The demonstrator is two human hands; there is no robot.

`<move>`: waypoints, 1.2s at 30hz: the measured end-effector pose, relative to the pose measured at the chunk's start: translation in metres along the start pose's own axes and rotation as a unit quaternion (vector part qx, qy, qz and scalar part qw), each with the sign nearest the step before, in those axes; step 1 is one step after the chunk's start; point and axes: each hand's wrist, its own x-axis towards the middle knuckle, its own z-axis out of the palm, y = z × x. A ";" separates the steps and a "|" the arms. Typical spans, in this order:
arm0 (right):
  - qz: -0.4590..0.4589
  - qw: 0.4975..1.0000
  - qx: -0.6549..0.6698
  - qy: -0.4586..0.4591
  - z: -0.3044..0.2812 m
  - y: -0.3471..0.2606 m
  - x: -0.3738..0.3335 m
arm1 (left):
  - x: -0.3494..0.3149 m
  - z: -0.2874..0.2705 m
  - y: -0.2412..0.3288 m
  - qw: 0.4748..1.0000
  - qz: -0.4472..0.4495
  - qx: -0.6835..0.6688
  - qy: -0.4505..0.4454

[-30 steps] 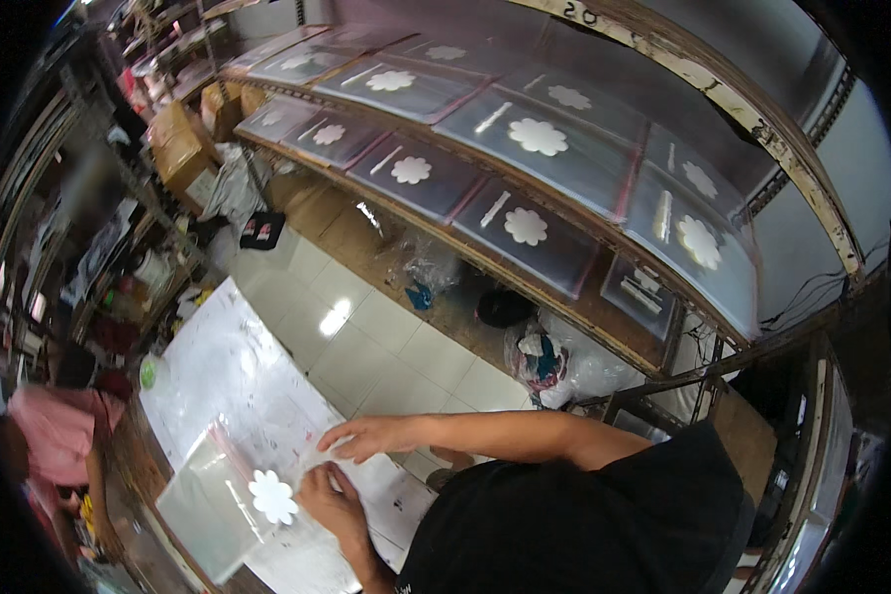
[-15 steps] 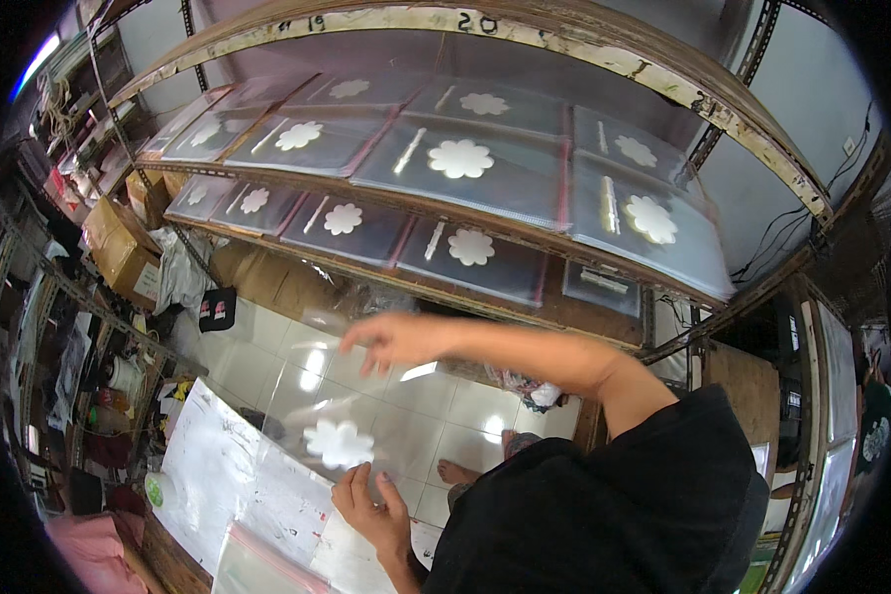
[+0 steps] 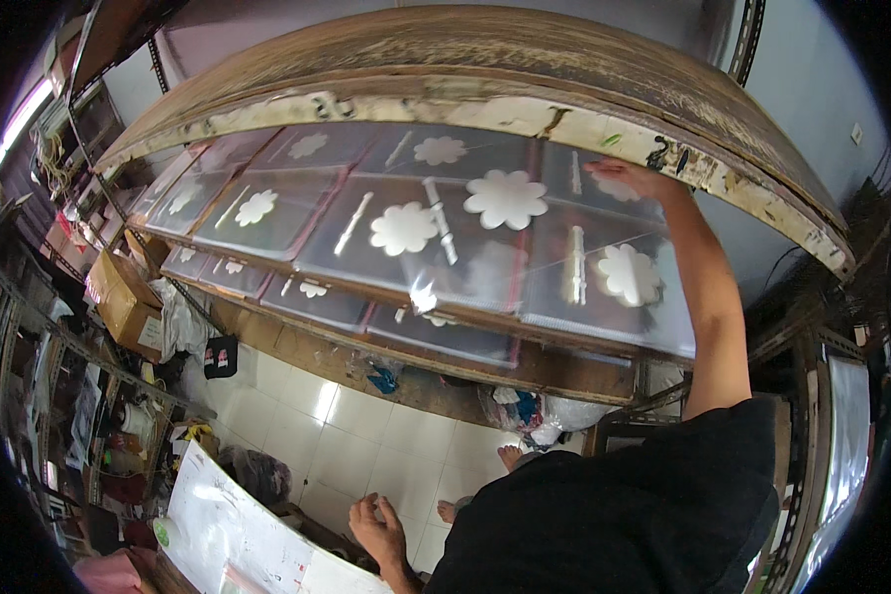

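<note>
My right hand point(image 3: 628, 179) reaches onto the upper shelf at the back right. Its fingers appear to pinch the far right edge of a clear plastic sheet, partly lost against the stacks. This loose sheet bears a white flower shape point(image 3: 505, 199) and a narrow white strip point(image 3: 442, 222), and it lies or hangs over the stacks of similar clear sheets point(image 3: 317, 247). Beside the white worktable point(image 3: 228, 525), low in the view, my left hand point(image 3: 378, 530) is empty with loosely bent fingers.
A wooden board point(image 3: 416, 64) forms the level above the stacks, its front edge close to my right arm. More sheets lie on the lower shelf point(image 3: 564, 371). Cardboard box point(image 3: 129, 302), cluttered rack point(image 3: 59, 376) at left; bundled plastic bags point(image 3: 554, 416) near the tiled floor point(image 3: 366, 445).
My right hand has gone up and right from over the floor to the shelf, and the clear sheet has moved there too. My left hand has let go of it and dropped lower.
</note>
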 end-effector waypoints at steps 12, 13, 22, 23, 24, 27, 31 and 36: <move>0.090 0.969 -0.053 0.222 -0.215 0.099 -0.083 | 0.019 0.114 0.089 0.993 0.079 -0.071 -0.054; 0.096 0.966 -0.061 0.231 -0.224 0.104 -0.087 | 0.019 0.118 0.092 0.993 0.075 -0.074 -0.057; 0.117 0.952 -0.124 0.253 -0.247 0.118 -0.095 | 0.006 0.137 0.084 0.992 0.062 -0.066 -0.087; 0.118 0.951 -0.133 0.253 -0.246 0.120 -0.093 | 0.006 0.138 0.083 0.992 0.059 -0.069 -0.089; 0.118 0.950 -0.141 0.252 -0.247 0.120 -0.092 | 0.004 0.139 0.082 0.992 0.055 -0.070 -0.091; 0.119 0.947 -0.167 0.247 -0.248 0.118 -0.086 | 0.002 0.139 0.084 0.992 0.046 -0.066 -0.094; 0.122 0.938 -0.219 0.239 -0.244 0.112 -0.067 | -0.001 0.143 0.076 0.992 0.057 -0.068 -0.094; 0.115 0.915 -0.319 0.218 -0.238 0.115 -0.044 | -0.001 0.133 0.072 0.993 0.023 -0.062 -0.095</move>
